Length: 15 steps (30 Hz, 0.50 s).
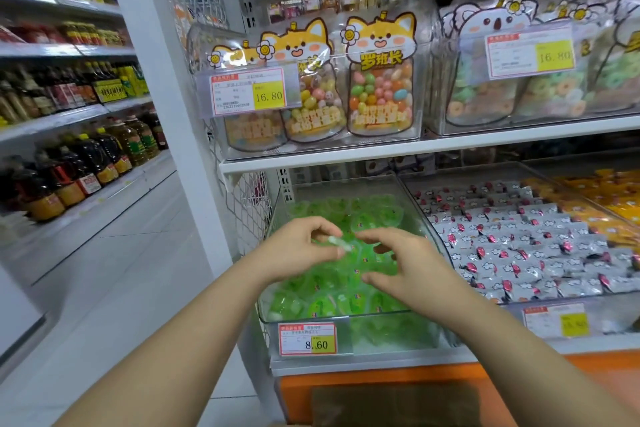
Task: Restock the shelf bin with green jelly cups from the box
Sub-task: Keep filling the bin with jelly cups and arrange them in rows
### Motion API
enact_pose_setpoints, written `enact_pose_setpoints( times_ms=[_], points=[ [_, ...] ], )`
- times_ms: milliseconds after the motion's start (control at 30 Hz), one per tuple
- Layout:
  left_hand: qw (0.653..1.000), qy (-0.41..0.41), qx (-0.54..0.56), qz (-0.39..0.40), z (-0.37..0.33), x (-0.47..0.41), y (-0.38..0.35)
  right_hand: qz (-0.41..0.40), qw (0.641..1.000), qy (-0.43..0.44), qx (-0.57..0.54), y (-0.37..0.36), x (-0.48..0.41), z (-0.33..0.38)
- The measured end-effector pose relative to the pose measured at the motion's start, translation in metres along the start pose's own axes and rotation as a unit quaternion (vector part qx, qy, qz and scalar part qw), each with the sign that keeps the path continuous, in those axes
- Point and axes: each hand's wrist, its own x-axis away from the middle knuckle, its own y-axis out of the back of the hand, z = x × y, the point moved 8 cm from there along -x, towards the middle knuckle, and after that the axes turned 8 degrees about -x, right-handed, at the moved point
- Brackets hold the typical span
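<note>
**A:** Where are the green jelly cups (346,274) lying?

**B:** They are heaping up inside the clear shelf bin (349,317), covering it from the back wall to the front lip. One pale cup (337,243) is hanging just above the heap, blurred.

**A:** Who is holding it?

**B:** The left hand (298,246) is pinching it, so that grip is narrow, with the fingertips closing on the cup. The right hand (408,263) is hovering just beside it. Its grip is loose and half wide, thumb apart from the fingers, and it is holding nothing I can see.

**A:** How far is the restocking getting?

**B:** I am judging it well along. The bin is looking mostly full, with some room under the rim at the back. The pinched cup is not yet lying with the others. A brown box (381,402) is showing at the bottom edge, too blurred to tell what is left inside.

**A:** And around the bin?

**B:** A price tag (307,339) is hanging on its front wall, and grey wrapped sweets (519,246) are filling the neighbouring bin on the right.
</note>
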Motion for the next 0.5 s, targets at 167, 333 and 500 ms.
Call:
enact_pose_setpoints(
  times_ms=[167, 333, 500],
  points=[
    [0.963, 0.088, 0.240, 0.081, -0.011, 0.014, -0.027, -0.005, 0.998, 0.028, -0.056, -0.002, 0.002, 0.011],
    [0.931, 0.082, 0.356, 0.024, -0.006, 0.019, -0.033, -0.060, 0.989, -0.046, -0.128, 0.008, -0.002, -0.007],
    [0.920, 0.067, 0.371, -0.106, 0.003, 0.018, -0.041, -0.045, 0.990, -0.073, -0.115, 0.002, -0.003, -0.017]
  ],
)
